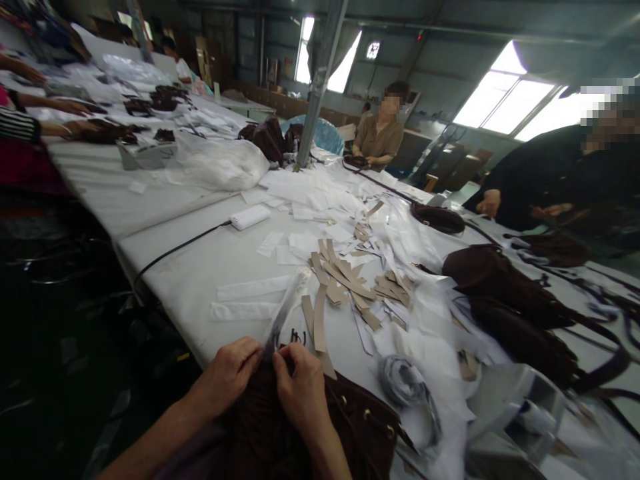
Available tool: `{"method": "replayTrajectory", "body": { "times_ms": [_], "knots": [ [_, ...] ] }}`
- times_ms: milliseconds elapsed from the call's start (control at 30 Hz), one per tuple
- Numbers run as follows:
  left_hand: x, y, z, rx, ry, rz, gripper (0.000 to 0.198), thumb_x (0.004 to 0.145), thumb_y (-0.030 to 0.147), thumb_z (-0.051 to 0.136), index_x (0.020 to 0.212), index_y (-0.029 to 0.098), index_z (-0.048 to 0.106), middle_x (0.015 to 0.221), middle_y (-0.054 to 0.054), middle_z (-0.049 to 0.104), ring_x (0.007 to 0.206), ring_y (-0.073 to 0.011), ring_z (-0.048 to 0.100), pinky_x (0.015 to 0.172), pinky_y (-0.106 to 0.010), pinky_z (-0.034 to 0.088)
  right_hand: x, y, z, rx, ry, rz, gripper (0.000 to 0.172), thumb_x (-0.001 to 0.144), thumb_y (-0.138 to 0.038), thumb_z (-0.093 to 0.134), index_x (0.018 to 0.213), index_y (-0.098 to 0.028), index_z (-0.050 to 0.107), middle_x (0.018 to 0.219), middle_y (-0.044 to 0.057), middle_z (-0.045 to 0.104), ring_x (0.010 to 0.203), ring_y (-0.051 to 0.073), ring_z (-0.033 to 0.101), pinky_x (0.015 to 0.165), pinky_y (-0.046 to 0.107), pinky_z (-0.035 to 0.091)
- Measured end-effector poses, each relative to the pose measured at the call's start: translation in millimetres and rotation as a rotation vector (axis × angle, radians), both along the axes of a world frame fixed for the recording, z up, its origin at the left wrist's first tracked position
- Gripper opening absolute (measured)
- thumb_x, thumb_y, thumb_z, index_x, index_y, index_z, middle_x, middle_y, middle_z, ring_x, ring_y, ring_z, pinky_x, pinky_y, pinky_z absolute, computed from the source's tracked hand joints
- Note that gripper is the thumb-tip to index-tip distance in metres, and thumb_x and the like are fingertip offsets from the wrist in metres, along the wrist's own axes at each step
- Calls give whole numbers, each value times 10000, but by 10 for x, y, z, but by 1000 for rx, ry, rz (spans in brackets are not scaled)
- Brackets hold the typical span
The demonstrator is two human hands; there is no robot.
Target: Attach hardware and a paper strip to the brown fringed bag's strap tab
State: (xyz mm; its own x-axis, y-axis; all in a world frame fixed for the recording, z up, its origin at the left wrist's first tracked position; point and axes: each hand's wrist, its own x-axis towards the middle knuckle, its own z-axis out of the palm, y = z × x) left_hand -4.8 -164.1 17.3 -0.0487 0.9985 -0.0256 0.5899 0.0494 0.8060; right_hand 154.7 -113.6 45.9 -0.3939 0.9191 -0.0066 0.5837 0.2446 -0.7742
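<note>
Both my hands are at the near edge of the white table, over a dark brown bag point(367, 417) with brass-coloured eyelets. My left hand point(233, 367) is closed, its fingers pinched at the lower end of a clear plastic strip point(290, 303) that slants up and away over the table. Just to the right, my right hand point(300, 380) is closed too, thumb and forefinger together near the strip's end and the bag's top; what it pinches is too small to make out. Thin dark cord ends point(299, 335) stick up beyond it.
Beige strips point(345, 277) and white paper pieces point(300, 187) lie past my hands. A white power bank point(250, 217) with a cable is at left, a tape roll point(403, 380) and brown bags point(505, 280) at right. A metal post point(320, 87) rises mid-table; several people stand around.
</note>
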Motion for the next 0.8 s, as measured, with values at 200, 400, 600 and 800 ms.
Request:
{"method": "replayTrajectory", "body": {
  "times_ms": [200, 400, 600, 800],
  "knots": [
    [-41, 37, 112, -98, -398, 153, 274, 833, 326, 561, 1044, 180, 656, 1005, -73, 697, 963, -243, 627, 873, -351, 475, 11, -27, -9, 52, -98, 100, 154, 877, -152, 494, 740, -196, 548, 770, 27, 615, 756, 183, 573, 702, 280, 385],
    [142, 523, 165, -159, -809, 198, 456, 820, 583, 552, 800, 134, 629, 626, -16, 603, 560, -147, 543, 526, -248, 450, 35, -32, -57, 113, -77, 164, 179, 870, -123, 455, 720, -195, 519, 788, 33, 591, 788, 188, 554, 706, 283, 383],
    [371, 563, 369, -32, -848, 131, 408, 828, 553, 580, 771, 150, 579, 592, 43, 490, 497, -82, 388, 469, -193, 321, 147, 94, -93, -149, 318, -78, 362, 894, -437, 504, 643, -183, 565, 618, -1, 570, 610, 154, 522, 602, 267, 381],
    [475, 268, 550, 47, -532, -240, 298, 917, 385, 475, 751, 163, 585, 755, -18, 550, 688, -152, 485, 650, -255, 379, 297, 300, -146, -647, 976, -305, 582, 750, -743, 537, 794, -173, 647, 654, 13, 629, 598, 172, 590, 545, 276, 459]
  ]
}}
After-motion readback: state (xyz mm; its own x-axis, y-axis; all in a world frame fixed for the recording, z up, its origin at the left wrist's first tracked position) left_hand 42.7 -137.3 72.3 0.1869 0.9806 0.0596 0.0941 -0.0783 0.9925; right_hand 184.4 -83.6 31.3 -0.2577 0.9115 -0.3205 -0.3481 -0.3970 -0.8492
